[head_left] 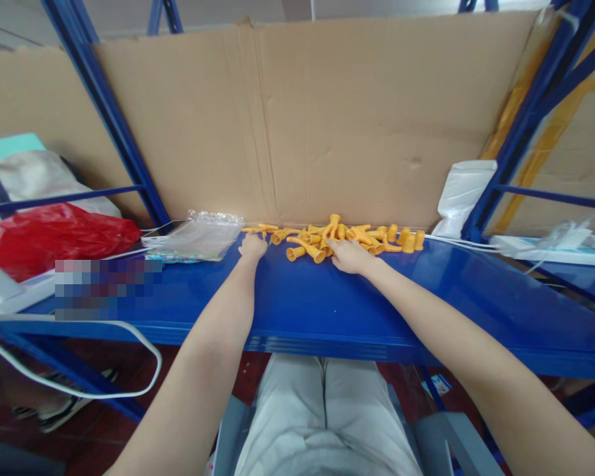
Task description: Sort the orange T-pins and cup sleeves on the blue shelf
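Yellow horn-shaped pieces (334, 225) are lying in a crowded row along the back of the blue table (297, 304), and we are working at their near side with both hands. As for progress, we are judging it to be somewhere partway. Several upright pieces (419, 240) are standing to the right of the right grip (350, 256), looking more orderly than the others. Most of the row is lying loose and overlapping between the two grips and just beyond the right one, so the larger share is seeming unsettled. Whether any group is counting as finished, we are not able to say.

Our left grip is resting at the row's left end, with a few slim yellow parts (264, 228) lying just beyond its fingers. Our right grip is reaching over the near edge of the heap, its fingers partly extended and appearing to touch the pieces below them; a flared piece (319, 254) is lying just to the left of those fingertips. The hands are showing small and their fingertips are partly hidden, so we are not able to tell how far either grip is open or whether it is having hold of a piece.

Clear plastic bags (198, 238) are lying flat to the left of the left grip, while a white package (465, 198) is leaning well to the right of the right grip. Behind both grips, a cardboard panel (337, 119) is standing at the table's back.
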Demonstrator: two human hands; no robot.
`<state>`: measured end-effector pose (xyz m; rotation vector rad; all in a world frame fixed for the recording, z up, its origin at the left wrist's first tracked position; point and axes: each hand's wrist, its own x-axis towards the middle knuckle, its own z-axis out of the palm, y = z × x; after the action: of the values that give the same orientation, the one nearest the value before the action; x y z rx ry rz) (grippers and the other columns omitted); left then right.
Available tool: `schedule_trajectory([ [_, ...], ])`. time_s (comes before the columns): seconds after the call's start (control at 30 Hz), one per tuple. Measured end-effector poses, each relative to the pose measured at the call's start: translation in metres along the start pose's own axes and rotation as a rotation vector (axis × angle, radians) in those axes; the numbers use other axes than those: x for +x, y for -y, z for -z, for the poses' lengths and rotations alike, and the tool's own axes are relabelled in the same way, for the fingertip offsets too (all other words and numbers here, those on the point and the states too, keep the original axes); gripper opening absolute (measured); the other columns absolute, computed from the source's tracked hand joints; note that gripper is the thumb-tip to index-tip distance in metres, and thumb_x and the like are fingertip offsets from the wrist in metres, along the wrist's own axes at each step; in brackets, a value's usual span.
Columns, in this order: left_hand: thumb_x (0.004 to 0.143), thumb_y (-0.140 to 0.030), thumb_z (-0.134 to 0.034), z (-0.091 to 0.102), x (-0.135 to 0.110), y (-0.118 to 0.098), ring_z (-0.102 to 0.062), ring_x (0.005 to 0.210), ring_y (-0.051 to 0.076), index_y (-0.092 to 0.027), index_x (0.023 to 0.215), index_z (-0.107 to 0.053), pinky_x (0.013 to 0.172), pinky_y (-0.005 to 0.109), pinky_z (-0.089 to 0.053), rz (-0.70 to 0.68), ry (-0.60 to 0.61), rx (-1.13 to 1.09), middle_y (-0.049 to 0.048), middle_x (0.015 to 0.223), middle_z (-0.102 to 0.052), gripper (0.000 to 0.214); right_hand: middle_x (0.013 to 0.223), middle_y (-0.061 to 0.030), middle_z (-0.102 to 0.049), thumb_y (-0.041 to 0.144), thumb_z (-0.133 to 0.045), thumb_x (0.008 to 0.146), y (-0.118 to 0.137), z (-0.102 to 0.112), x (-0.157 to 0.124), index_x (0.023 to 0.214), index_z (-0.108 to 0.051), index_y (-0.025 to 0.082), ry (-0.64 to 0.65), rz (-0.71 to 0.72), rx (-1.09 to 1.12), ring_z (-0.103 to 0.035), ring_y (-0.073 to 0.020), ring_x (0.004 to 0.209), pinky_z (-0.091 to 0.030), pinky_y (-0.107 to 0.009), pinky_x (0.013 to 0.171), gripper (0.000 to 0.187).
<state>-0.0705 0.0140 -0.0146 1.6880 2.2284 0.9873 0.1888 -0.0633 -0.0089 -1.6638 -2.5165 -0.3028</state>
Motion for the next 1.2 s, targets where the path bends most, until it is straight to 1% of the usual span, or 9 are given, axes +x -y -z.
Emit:
schedule_trajectory([
  [0.23,0.087,-0.027,-0.059,-0.006,-0.002,-0.001,-0.048,0.139,0.036,-0.02,0.14,-0.057,0.112,0.048,-0.039,0.013,-0.017,0.188,0.0191,0.15,-0.052,0.053,0.145,-0.0264,-0.055,0.017,-0.041,0.092,0.001,0.001,0.0,0.153,-0.038,0.002,0.017,-0.007,0.007,-0.051,-0.0339,0.137,-0.037,-0.049,0.113,0.063],
  [0.4,0.088,-0.025,-0.054,-0.005,-0.002,0.001,-0.048,0.14,0.036,-0.015,0.146,-0.052,0.112,0.046,-0.04,0.058,-0.056,0.193,0.0201,0.152,-0.048,0.059,0.145,-0.0251,-0.056,0.018,-0.041,0.092,0.0,-0.001,0.001,0.153,-0.039,0.005,0.001,-0.003,0.012,-0.052,-0.0343,0.136,-0.038,-0.051,0.112,0.063],
  [0.57,0.085,-0.036,-0.061,-0.007,0.001,0.003,-0.043,0.142,0.041,-0.018,0.139,-0.06,0.114,0.051,-0.037,0.03,-0.008,0.19,0.0218,0.147,-0.052,0.057,0.144,-0.0257,-0.057,0.016,-0.042,0.092,0.001,0.0,0.0,0.152,-0.04,0.004,0.003,-0.007,0.021,-0.053,-0.0342,0.134,-0.038,-0.05,0.111,0.062],
  [0.7,0.086,-0.029,-0.057,-0.007,0.002,0.003,-0.045,0.141,0.039,-0.016,0.141,-0.057,0.113,0.05,-0.037,0.047,-0.014,0.185,0.022,0.147,-0.053,0.056,0.149,-0.0229,-0.053,0.011,-0.042,0.088,0.003,0.001,-0.001,0.15,-0.043,0.004,-0.037,0.005,0.028,-0.051,-0.0322,0.137,-0.037,-0.049,0.111,0.062],
  [0.83,0.087,-0.025,-0.055,-0.004,0.002,0.002,-0.053,0.134,0.036,-0.02,0.138,-0.06,0.109,0.048,-0.042,0.065,-0.041,0.13,0.0182,0.143,-0.058,0.051,0.153,-0.0201,-0.049,0.014,-0.044,0.089,0.007,0.003,-0.001,0.146,-0.049,0.007,-0.189,0.09,0.047,-0.046,-0.0306,0.14,-0.036,-0.049,0.111,0.058],
  [0.97,0.091,-0.026,-0.054,-0.004,0.003,-0.001,-0.057,0.131,0.033,-0.022,0.126,-0.069,0.106,0.043,-0.047,-0.032,-0.068,0.102,0.0143,0.143,-0.06,0.038,0.141,-0.0162,-0.062,0.018,-0.04,0.095,0.015,0.003,-0.002,0.14,-0.056,0.012,-0.218,0.258,0.059,-0.053,-0.0286,0.131,-0.037,-0.048,0.108,0.048],
  [1.03,0.093,-0.028,-0.054,-0.007,0.003,-0.004,-0.058,0.132,0.03,-0.023,0.128,-0.068,0.107,0.038,-0.046,-0.112,-0.018,0.091,0.0115,0.142,-0.062,0.038,0.135,-0.0165,-0.065,0.023,-0.041,0.099,0.019,0.002,-0.002,0.137,-0.06,0.013,-0.179,0.303,0.041,-0.056,-0.0298,0.127,-0.036,-0.049,0.107,0.044],
  [1.1,0.094,-0.029,-0.055,-0.011,0.001,-0.007,-0.057,0.133,0.026,-0.025,0.134,-0.063,0.108,0.033,-0.044,-0.183,0.086,0.094,0.0087,0.14,-0.065,0.042,0.135,-0.018,-0.064,0.028,-0.045,0.1,0.022,0.001,-0.003,0.137,-0.06,0.013,-0.146,0.305,0.019,-0.056,-0.0313,0.126,-0.035,-0.051,0.108,0.043],
  [1.2,0.093,-0.03,-0.057,-0.016,-0.002,-0.012,-0.057,0.134,0.024,-0.024,0.137,-0.06,0.109,0.031,-0.043,-0.255,0.189,0.108,0.0091,0.139,-0.065,0.044,0.138,-0.0183,-0.061,0.028,-0.048,0.099,0.023,0.001,-0.004,0.14,-0.059,0.014,-0.126,0.295,0.015,-0.055,-0.0314,0.127,-0.034,-0.051,0.109,0.044],
])
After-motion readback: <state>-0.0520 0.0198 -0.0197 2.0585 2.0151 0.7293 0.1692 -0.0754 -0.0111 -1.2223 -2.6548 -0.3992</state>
